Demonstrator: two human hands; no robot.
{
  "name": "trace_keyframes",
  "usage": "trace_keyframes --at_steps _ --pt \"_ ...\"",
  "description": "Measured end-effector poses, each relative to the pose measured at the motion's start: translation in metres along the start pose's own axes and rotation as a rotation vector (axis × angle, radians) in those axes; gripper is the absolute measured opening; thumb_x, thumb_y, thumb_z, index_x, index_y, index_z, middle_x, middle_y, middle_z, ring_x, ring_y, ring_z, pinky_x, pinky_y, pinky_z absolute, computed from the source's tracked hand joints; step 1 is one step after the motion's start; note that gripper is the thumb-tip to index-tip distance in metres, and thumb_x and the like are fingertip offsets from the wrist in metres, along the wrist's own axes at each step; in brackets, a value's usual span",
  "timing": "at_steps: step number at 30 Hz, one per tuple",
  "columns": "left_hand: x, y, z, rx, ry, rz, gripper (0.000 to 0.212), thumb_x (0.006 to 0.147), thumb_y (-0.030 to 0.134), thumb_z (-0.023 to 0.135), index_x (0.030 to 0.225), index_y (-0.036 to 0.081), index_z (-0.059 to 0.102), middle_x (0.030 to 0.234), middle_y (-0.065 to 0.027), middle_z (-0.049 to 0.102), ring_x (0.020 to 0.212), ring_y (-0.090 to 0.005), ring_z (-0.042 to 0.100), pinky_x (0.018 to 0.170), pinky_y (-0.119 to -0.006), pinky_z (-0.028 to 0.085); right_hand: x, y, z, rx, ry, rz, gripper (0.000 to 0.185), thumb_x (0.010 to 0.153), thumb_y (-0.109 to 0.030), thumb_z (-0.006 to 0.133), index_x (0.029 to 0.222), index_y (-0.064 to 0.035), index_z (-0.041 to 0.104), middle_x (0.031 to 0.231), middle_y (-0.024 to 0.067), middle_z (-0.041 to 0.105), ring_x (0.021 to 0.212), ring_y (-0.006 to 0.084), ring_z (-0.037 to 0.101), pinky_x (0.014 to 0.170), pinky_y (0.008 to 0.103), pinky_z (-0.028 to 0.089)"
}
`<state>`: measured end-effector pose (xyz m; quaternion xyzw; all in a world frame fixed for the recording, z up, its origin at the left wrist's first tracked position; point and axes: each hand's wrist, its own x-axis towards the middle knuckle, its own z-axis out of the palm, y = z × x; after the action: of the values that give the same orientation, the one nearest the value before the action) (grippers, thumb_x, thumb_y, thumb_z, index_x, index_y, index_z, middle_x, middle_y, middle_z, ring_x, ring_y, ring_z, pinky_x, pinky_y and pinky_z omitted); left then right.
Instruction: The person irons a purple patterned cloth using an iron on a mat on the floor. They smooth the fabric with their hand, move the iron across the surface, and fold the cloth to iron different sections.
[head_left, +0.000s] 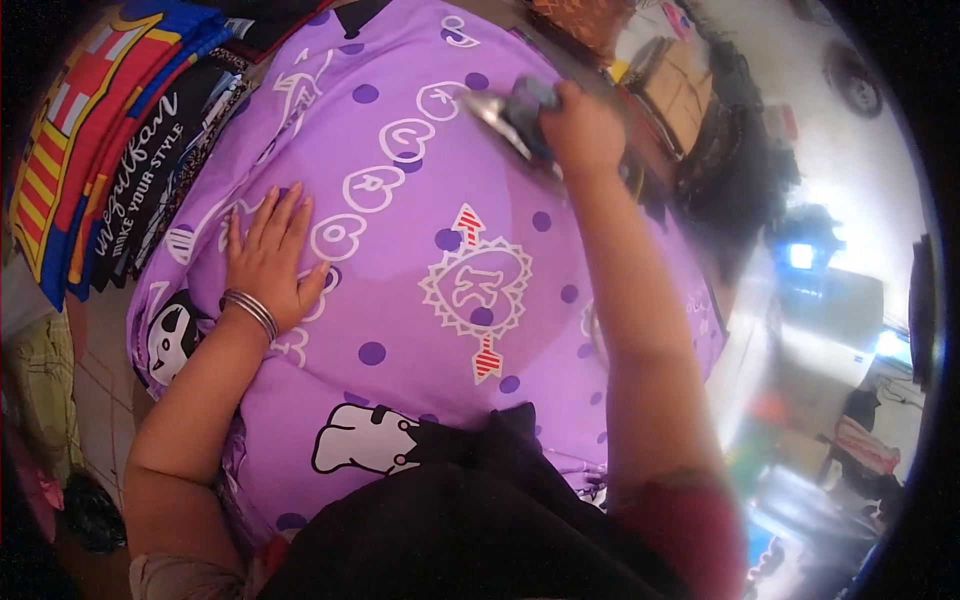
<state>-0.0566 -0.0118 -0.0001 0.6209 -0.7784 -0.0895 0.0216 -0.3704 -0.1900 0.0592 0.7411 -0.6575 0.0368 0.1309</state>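
Observation:
A purple printed cloth with white lettering, dark dots and cartoon figures is spread before me. My left hand lies flat on its left part, palm down and fingers slightly apart, with metal bangles at the wrist. My right hand grips the handle of a clothes iron, blurred, at the cloth's upper right. The iron's pointed tip faces left, near the end of the lettering. Darker patches that look damp show on the cloth around the heart print. Whether the soleplate touches the fabric is hard to tell.
Folded cloths, one red, blue and yellow and a black one with writing, are stacked at left. A brown folded item lies on a dark pile at upper right. A black plastic bag sits at lower left.

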Motion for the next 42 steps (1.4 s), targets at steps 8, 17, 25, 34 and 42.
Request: trace_keyframes --at_steps 8,17,25,34,42 --pt "0.000 -0.001 -0.004 -0.040 -0.042 0.017 0.075 0.074 0.035 0.056 0.139 0.008 0.029 0.146 -0.0099 0.025 0.136 -0.0283 0.021 0.107 -0.055 0.009 0.090 0.004 0.019 0.018 -0.065 0.351 0.027 0.083 -0.022 0.047 0.102 -0.0155 0.065 0.105 0.0130 0.064 0.098 0.0294 0.062 0.080 0.0417 0.050" --pt "-0.001 -0.005 -0.001 -0.095 -0.011 0.001 0.073 0.075 0.035 0.056 0.138 0.009 0.031 0.147 -0.0082 0.025 0.136 -0.0259 0.020 0.108 -0.054 0.010 -0.084 0.022 -0.033 0.078 -0.276 0.220 0.026 0.072 -0.024 0.057 0.092 -0.0086 0.063 0.091 0.0187 0.063 0.088 0.0364 0.060 0.075 0.0461 0.047" --pt "0.001 0.002 -0.001 -0.025 0.005 -0.017 0.072 0.075 0.036 0.057 0.138 0.010 0.033 0.146 -0.0071 0.028 0.136 -0.0259 0.021 0.108 -0.053 0.009 -0.179 0.079 -0.032 -0.029 -0.081 0.091 0.027 0.059 -0.017 0.067 0.085 -0.0144 0.062 0.073 0.0091 0.063 0.068 0.0296 0.061 0.064 0.0415 0.047" --pt "-0.001 0.000 -0.002 -0.008 0.017 0.007 0.074 0.074 0.036 0.056 0.139 0.010 0.032 0.145 -0.0076 0.028 0.136 -0.0270 0.022 0.108 -0.053 0.010 0.013 0.133 0.005 -0.042 -0.167 0.556 0.036 0.078 -0.031 0.057 0.112 -0.0206 0.059 0.106 0.0127 0.063 0.097 0.0312 0.061 0.080 0.0416 0.049" --pt "-0.003 0.006 -0.003 -0.035 -0.004 0.021 0.075 0.076 0.034 0.056 0.141 0.010 0.027 0.147 -0.0079 0.024 0.137 -0.0262 0.019 0.110 -0.051 0.008 -0.078 0.144 -0.004 0.054 -0.390 0.400 0.036 0.075 -0.030 0.058 0.106 -0.0128 0.062 0.106 0.0174 0.062 0.100 0.0347 0.058 0.087 0.0422 0.046"
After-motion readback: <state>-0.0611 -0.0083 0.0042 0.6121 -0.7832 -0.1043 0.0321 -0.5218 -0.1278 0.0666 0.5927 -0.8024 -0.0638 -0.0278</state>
